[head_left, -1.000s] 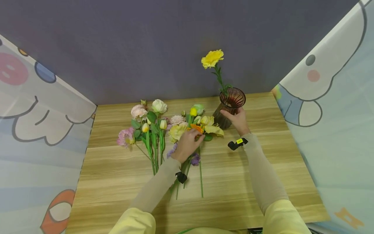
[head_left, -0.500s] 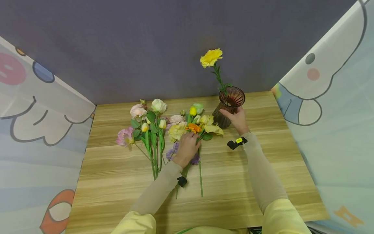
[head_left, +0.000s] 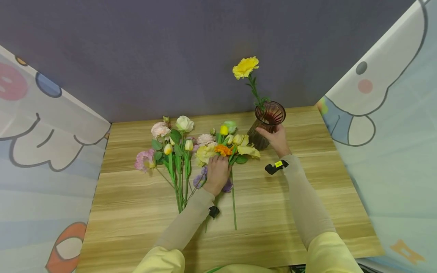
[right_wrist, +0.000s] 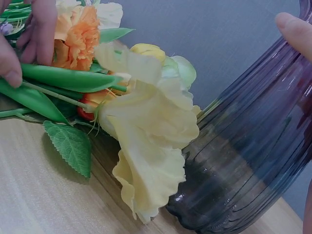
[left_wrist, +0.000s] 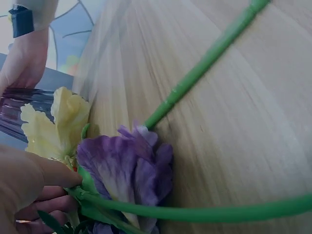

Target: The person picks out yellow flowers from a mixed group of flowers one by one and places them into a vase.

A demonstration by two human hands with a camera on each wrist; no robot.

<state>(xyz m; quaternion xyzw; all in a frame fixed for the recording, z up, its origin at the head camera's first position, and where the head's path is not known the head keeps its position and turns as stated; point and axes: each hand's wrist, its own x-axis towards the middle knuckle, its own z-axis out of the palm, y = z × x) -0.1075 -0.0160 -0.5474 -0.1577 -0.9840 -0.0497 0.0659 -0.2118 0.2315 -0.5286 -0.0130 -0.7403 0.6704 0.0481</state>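
Note:
In the head view my left hand [head_left: 217,172] is among the flowers just below an orange carnation [head_left: 223,149]. Its thumb and fingers pinch a green flower stem [left_wrist: 146,209], seen in the left wrist view beside a purple flower [left_wrist: 124,168]. Which bloom that stem carries, I cannot tell. My right hand [head_left: 278,140] grips a ribbed purple glass vase [head_left: 259,134] below its flared rim. A yellow carnation [head_left: 246,67] stands in the vase. Right beside the vase's foot lies a pale yellow flower [right_wrist: 151,141].
Left of my left hand lies another bunch: a pink peony [head_left: 145,160], a white rose [head_left: 184,124], a blush rose [head_left: 160,129] and white tulips [head_left: 189,145]. A yellow tulip [head_left: 224,130] lies behind the orange carnation. The wooden table [head_left: 290,220] meets a grey wall [head_left: 170,57] at the back.
My left hand has moved down from over the orange carnation to the stems just below it, leaving that bloom in sight. My right hand keeps holding the vase in place.

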